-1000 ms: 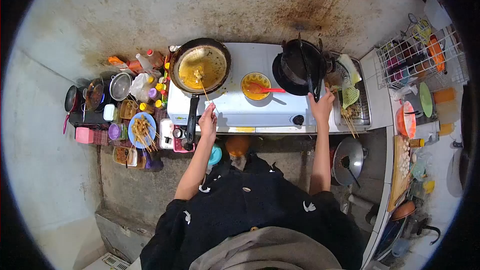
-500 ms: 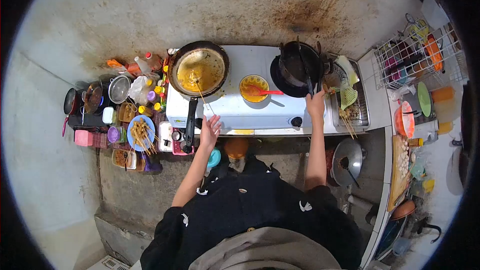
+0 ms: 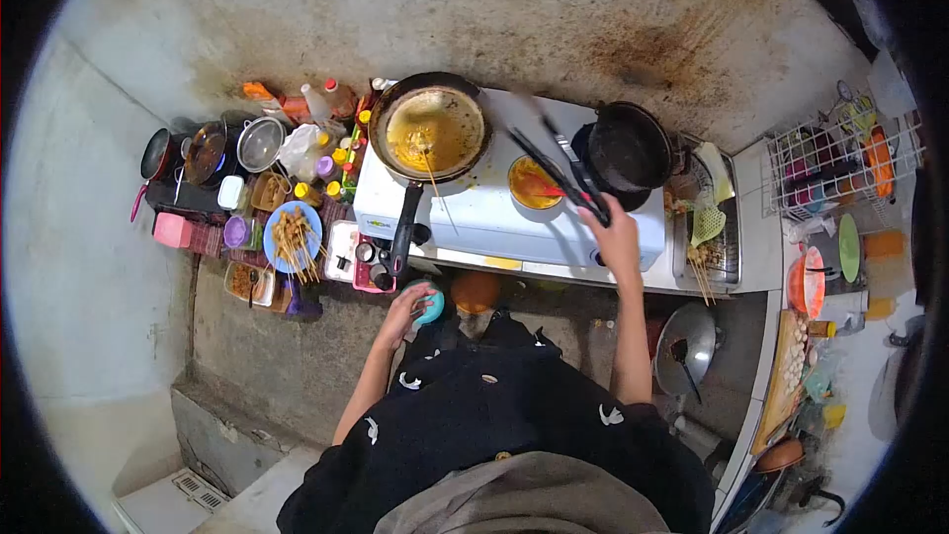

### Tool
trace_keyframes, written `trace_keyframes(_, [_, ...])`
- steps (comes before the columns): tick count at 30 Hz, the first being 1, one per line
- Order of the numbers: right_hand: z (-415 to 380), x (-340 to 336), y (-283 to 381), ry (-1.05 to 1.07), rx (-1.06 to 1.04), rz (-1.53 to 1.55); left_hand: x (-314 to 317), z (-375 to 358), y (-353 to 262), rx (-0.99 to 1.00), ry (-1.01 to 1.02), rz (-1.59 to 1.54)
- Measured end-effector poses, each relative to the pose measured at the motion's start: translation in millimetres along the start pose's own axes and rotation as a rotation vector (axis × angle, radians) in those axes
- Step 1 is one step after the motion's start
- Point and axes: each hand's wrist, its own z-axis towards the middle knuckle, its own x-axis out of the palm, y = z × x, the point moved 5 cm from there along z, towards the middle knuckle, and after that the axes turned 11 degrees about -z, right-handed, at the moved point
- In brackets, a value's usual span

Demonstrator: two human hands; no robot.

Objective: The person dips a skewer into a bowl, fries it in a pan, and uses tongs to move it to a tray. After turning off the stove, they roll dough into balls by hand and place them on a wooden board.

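Note:
My right hand (image 3: 615,237) is wrapped round the handle end of black tongs (image 3: 554,173), whose arms are spread and partly blurred above the stove. Under and beside them sits a bowl (image 3: 529,188) of orange-yellow sauce with a red spoon. To the right, a dark pot (image 3: 630,146) rests on the burner. At the left of the white stove (image 3: 465,224), a frying pan (image 3: 465,102) holds yellow sauce and a skewer (image 3: 435,183). My left hand (image 3: 403,314) hangs in front of the stove with nothing visible in it, fingers apart, overlapping a turquoise round object (image 3: 432,305) below.
Skewers (image 3: 294,237) lie on a blue plate (image 3: 271,245) at the left, among bottles and containers. A metal tray (image 3: 730,262) with a green strainer (image 3: 708,225) and more skewers stands right of the stove. The pan's black handle (image 3: 405,227) juts over the front edge.
My right hand has lifted the tongs out of the dark pot and swung them left toward the bowl. My left hand has dropped lower, away from the pan. The view has shifted slightly.

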Motion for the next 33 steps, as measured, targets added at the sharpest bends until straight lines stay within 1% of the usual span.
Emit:
trace_keyframes(1, [3,15,9,0.057,-0.034,-0.011,-7,0,1,0.002,-0.005,-0.004])
trace_keyframes(3, [17,56,14,0.272,-0.083,-0.081,-22,5,-3,0.084,-0.032,-0.060])
trace_keyframes(4, [20,65,27,0.353,-0.086,-0.097,-23,1,-10,0.123,-0.065,-0.099])
trace_keyframes(5, [24,73,35,0.352,-0.098,-0.097,-25,2,-12,0.132,-0.068,-0.104])
trace_keyframes(7, [33,92,41,0.280,-0.099,-0.173,-37,4,-14,0.203,-0.139,-0.151])
trace_keyframes(9, [42,107,45,0.269,-0.102,-0.166,-42,5,-16,0.241,-0.153,-0.185])
trace_keyframes(11, [51,118,47,0.332,-0.067,-0.249,-35,-5,-28,0.283,-0.223,-0.175])
trace_keyframes(12, [52,115,53,0.333,-0.073,-0.249,-34,-7,-31,0.286,-0.204,-0.181])
trace_keyframes(14, [52,115,62,0.483,-0.067,-0.158,-31,-11,-35,0.306,-0.212,-0.175])
trace_keyframes(16, [57,118,59,0.459,-0.045,-0.124,-27,-16,-41,0.351,-0.210,-0.137])
trace_keyframes(18, [57,121,54,0.440,-0.014,-0.092,-26,-17,-42,0.355,-0.207,-0.148])
trace_keyframes(20, [59,122,53,0.388,-0.058,-0.203,-24,-15,-44,0.357,-0.197,-0.155])
trace_keyframes(21, [60,121,54,0.385,-0.058,-0.204,-23,-12,-44,0.350,-0.199,-0.147])
trace_keyframes(23, [58,123,51,0.478,0.033,-0.055,-22,-9,-44,0.344,-0.201,-0.146])
trace_keyframes(24, [56,119,54,0.479,0.031,-0.058,-21,-7,-43,0.338,-0.194,-0.151])
trace_keyframes(26, [52,106,63,0.371,-0.021,-0.155,-21,-5,-42,0.331,-0.186,-0.155])
trace_keyframes(27, [52,108,60,0.369,-0.019,-0.156,-20,-4,-41,0.327,-0.179,-0.157])
trace_keyframes(29, [55,118,52,0.479,-0.003,-0.071,-17,0,-42,0.330,-0.167,-0.161])
trace_keyframes(33, [48,110,58,0.452,0.063,-0.103,-19,6,-39,0.326,-0.165,-0.101])
